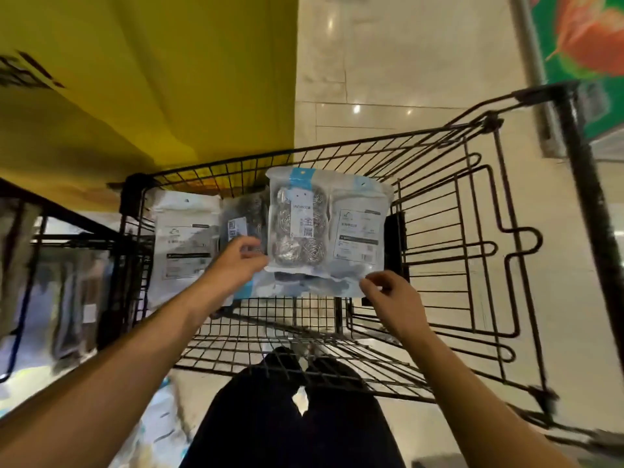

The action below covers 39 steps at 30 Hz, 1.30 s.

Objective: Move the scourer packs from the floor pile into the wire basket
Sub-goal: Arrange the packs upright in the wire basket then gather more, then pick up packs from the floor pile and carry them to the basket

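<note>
1. Nearest the camera are the person's dark trousers (pixel 287 417), with pale packs blurred on the floor (pixel 158 417) at lower left, probably the pile, though too smeared to be sure.
2. The left hand (pixel 233 261) has its grip clenched on the lower left corner of the scourer packs (pixel 324 228); its thumb and fingertips pinch the plastic edge.
3. The right hand (pixel 388 292) pinches the lower right corner of the same packs in the same way.
4. These packs are held upright inside the wire basket (pixel 456 231), above its mesh floor, one showing steel coils and one beside it showing a printed label.
5. Further back, more packs (pixel 184 238) stand leaning against the basket's far left side.
6. Beyond is a yellow panel (pixel 152 79) and pale tiled floor.
7. Risk, as I judge it: with only corner pinches, the slippery packs could slide apart, and one could drop flat or tip the leaning row if released too high.
</note>
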Tool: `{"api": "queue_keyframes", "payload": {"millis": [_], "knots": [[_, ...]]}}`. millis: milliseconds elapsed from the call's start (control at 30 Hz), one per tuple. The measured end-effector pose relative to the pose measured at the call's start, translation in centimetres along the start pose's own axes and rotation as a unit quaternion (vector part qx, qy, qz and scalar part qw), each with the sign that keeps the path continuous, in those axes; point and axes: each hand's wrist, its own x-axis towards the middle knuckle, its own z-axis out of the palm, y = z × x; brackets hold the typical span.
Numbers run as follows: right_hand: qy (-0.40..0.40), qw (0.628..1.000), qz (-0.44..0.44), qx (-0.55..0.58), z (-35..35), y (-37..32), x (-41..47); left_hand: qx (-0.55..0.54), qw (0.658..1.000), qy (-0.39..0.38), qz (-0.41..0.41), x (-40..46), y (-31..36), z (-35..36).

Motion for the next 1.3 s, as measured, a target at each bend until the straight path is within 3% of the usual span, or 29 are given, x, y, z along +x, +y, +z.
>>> {"api": "queue_keyframes", "payload": {"millis": [300, 600, 900, 1100, 1300], "knots": [[-0.102, 0.991, -0.079, 0.028, -4.7, -0.8, -10.3, -0.076, 0.988, 0.132, 0.01, -13.4, -7.2, -2.4], [-0.228, 0.966, -0.122, 0.022, -4.1, -1.3, -11.5, -0.187, 0.946, 0.259, -0.061, -25.4, -14.4, 5.3], [-0.28, 0.939, -0.165, -0.114, -2.4, 1.5, -12.5, -0.276, 0.9, 0.308, -0.134, -35.3, -20.3, 14.6], [-0.284, 0.896, -0.24, -0.244, 0.4, 1.5, -14.9, -0.331, 0.863, 0.353, -0.142, -41.7, -25.2, 19.1], [-0.33, 0.865, -0.187, -0.329, 6.3, 4.7, -21.2, -0.43, 0.801, 0.389, -0.15, -48.9, -33.2, 23.3]]}}
